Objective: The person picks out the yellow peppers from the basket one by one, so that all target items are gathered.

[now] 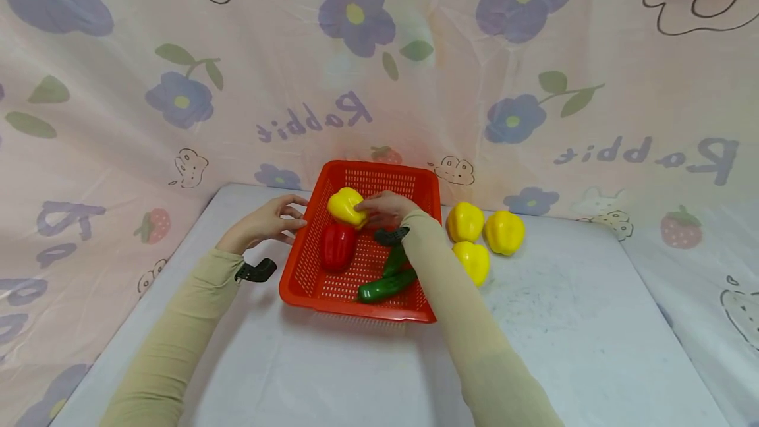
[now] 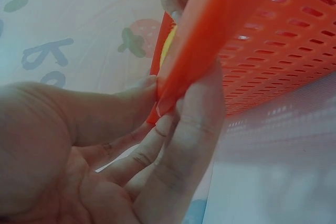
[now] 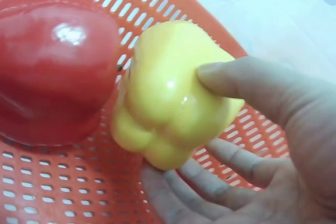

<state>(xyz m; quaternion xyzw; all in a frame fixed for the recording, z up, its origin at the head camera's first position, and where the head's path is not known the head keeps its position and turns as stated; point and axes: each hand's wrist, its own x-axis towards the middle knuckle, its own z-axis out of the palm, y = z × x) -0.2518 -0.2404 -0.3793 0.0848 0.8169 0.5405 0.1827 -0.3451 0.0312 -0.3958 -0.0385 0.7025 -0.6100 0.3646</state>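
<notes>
My right hand (image 1: 387, 208) grips a yellow bell pepper (image 3: 168, 93) inside the red plastic basket (image 1: 363, 310), thumb on top and fingers beneath. Beside it in the basket lies a red bell pepper (image 1: 338, 247), which fills the left of the right wrist view. Two long green peppers (image 1: 385, 287) rest toward the basket's near right corner, partly behind the right sleeve. At the basket's left side, my left hand (image 1: 270, 220) pinches the rim (image 2: 191, 51) between thumb and fingers.
Three yellow bell peppers (image 1: 505, 232) stand in a cluster on the white table (image 1: 563, 321), just right of the basket. A flower-printed curtain (image 1: 415, 84) hangs close behind the table and along its sides.
</notes>
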